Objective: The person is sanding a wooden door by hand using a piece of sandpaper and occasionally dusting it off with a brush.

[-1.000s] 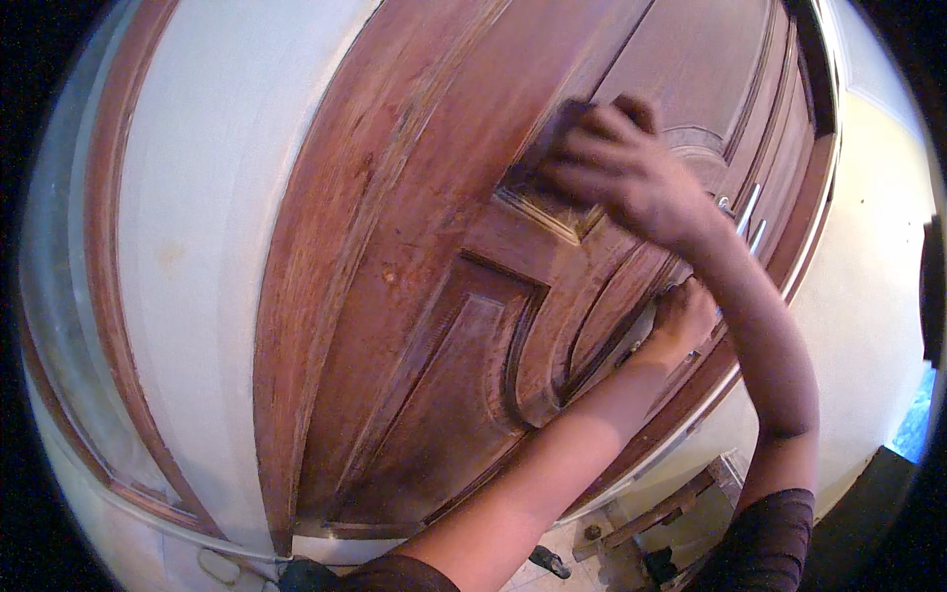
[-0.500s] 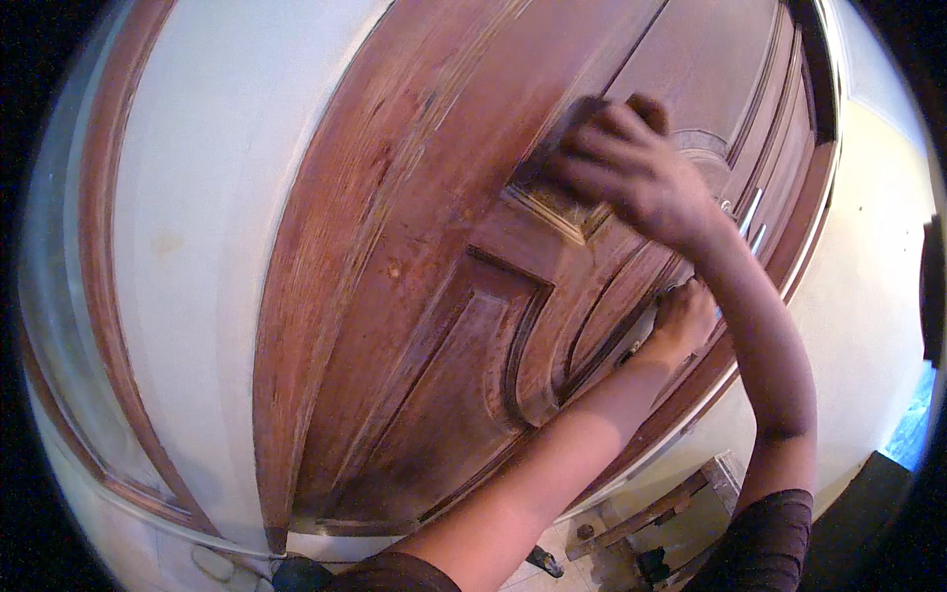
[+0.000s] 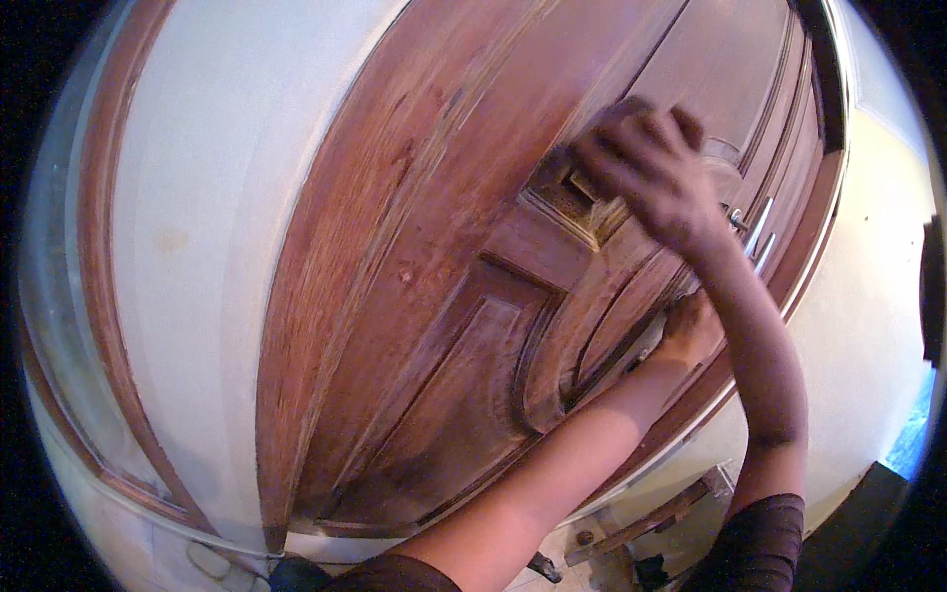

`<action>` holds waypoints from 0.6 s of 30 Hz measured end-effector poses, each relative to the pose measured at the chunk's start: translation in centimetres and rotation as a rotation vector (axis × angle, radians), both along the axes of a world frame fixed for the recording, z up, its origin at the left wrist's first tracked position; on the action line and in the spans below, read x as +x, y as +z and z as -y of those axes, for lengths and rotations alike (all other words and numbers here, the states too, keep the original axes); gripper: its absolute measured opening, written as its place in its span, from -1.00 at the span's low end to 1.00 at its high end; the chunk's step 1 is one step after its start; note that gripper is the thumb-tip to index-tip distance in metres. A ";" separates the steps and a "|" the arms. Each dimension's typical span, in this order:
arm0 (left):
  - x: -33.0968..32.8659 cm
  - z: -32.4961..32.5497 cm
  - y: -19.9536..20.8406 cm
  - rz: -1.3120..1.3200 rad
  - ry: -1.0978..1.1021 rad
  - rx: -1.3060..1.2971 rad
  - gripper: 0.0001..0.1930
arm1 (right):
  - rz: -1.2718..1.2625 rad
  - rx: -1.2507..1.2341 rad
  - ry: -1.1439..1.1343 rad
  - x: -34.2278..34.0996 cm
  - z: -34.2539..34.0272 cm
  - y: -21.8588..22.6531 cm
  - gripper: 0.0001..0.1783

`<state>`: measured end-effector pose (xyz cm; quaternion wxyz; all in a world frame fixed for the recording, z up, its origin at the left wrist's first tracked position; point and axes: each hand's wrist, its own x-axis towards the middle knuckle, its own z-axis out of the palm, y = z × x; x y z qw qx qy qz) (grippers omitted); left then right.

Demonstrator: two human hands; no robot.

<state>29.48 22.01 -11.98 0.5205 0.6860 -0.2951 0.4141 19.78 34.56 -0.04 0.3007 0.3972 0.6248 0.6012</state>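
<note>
A reddish-brown wooden door [image 3: 414, 266] with raised mouldings and a square carved detail [image 3: 567, 222] fills the middle of the view. My right hand [image 3: 656, 178] is at the upper part of this detail, its fingers bent and smeared by motion. Something dark shows at the fingertips, too blurred to name. Below it, my left hand [image 3: 689, 331] rests against the curved moulding near the door's right side, fingers curled in. My right forearm passes close in front of it, and what the left fingers hold, if anything, is hidden.
A metal door handle [image 3: 762, 232] stands just right of my right wrist. Pale wall [image 3: 207, 247] runs along the left, with a wood-framed pane beyond it. A wooden stand [image 3: 671, 518] and a small dark object [image 3: 544, 566] are on the floor below.
My right hand has shifted slightly right and down, showing more of the square carved detail. My left hand keeps its place on the door. The whole view has moved a little.
</note>
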 end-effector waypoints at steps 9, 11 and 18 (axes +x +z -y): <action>-3.1 -1.6 1.2 -0.279 -0.215 0.131 -0.60 | 0.065 0.111 -0.062 -0.9 1.1 -0.1 -0.60; -0.1 0.6 -0.4 0.282 0.159 -0.153 -0.64 | 0.128 -0.003 -0.021 -1.4 0.4 -2.5 -0.59; 2.4 1.7 -0.3 0.255 0.192 -0.072 -0.59 | 0.108 -0.005 -0.010 -1.5 -0.2 -1.9 -0.55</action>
